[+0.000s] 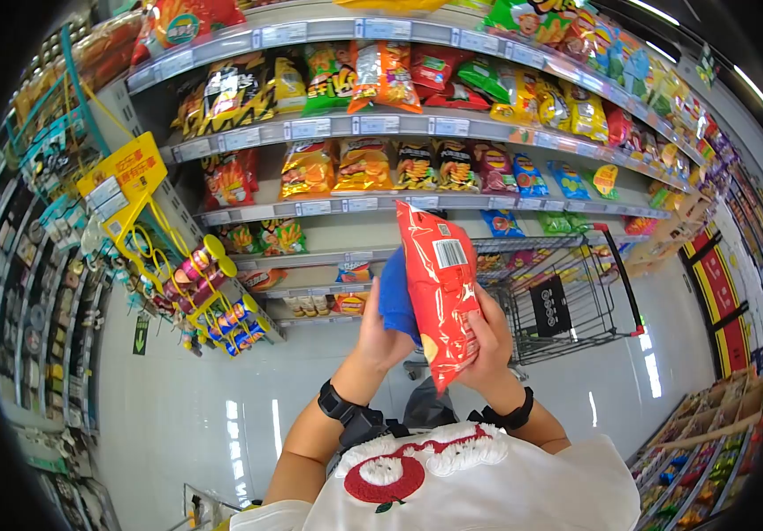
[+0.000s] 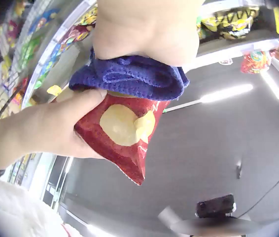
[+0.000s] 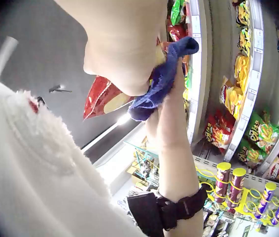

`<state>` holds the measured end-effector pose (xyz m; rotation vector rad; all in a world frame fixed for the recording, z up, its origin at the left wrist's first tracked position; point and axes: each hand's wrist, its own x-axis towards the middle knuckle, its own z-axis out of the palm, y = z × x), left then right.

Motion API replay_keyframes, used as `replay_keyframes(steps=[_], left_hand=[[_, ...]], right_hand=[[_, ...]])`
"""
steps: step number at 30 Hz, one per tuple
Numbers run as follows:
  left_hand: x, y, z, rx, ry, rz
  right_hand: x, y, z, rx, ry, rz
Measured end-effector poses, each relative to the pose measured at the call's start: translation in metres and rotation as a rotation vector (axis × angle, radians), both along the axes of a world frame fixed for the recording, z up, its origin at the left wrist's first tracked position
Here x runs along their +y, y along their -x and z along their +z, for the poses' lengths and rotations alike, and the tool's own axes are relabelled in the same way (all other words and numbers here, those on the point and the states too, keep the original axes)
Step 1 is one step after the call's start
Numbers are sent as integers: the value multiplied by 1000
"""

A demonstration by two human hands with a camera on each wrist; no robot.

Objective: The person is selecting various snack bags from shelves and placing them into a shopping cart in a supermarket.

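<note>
A red chip bag (image 1: 441, 292) with a barcode is held upright before the body in the head view. The right hand (image 1: 487, 341) grips its right side near the lower end, thumb on the face with the barcode. A blue knitted cloth (image 1: 396, 296) lies against the bag's left side, and the left hand (image 1: 381, 332) holds it there. In the left wrist view the cloth (image 2: 129, 79) is bunched between the left hand (image 2: 144, 34) and the bag (image 2: 124, 128). The right wrist view shows the cloth (image 3: 164, 84) beside the bag (image 3: 105, 98); the left fingertips are hidden.
Shelves (image 1: 310, 128) of chip bags stand in front. A black wire shopping cart (image 1: 567, 310) is just right of the hands. To the left, a yellow rack (image 1: 213, 292) holds chip tubes. More shelves (image 1: 700, 451) line the lower right, beyond the shiny floor (image 1: 187, 398).
</note>
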<state>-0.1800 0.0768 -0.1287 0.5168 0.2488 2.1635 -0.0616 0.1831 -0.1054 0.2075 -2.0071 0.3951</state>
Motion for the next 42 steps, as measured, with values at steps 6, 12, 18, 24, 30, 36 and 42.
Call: replay_keyframes(steps=[6, 12, 18, 24, 30, 36, 42], left_hand=[[5, -26, -20, 32, 36, -252], [17, -24, -38, 21, 226, -189], [25, -51, -36, -63, 419, -270], [40, -104, -21, 117, 405, -128], [54, -160, -23, 351, 660, 41], [67, -210, -32, 559, 742, 349], [60, -242, 14, 1207, 936, 742]], right_hand=[[7, -24, 7, -66, -104, -204], [9, -54, 5, -422, 23, -95], [31, -100, -17, -404, 562, 165], [65, -123, -48, -141, 1363, 578], [107, -187, -84, -372, 2037, 1065], [108, -260, -135, -455, 2310, 1066], [113, -270, -117, -476, 1527, 537]])
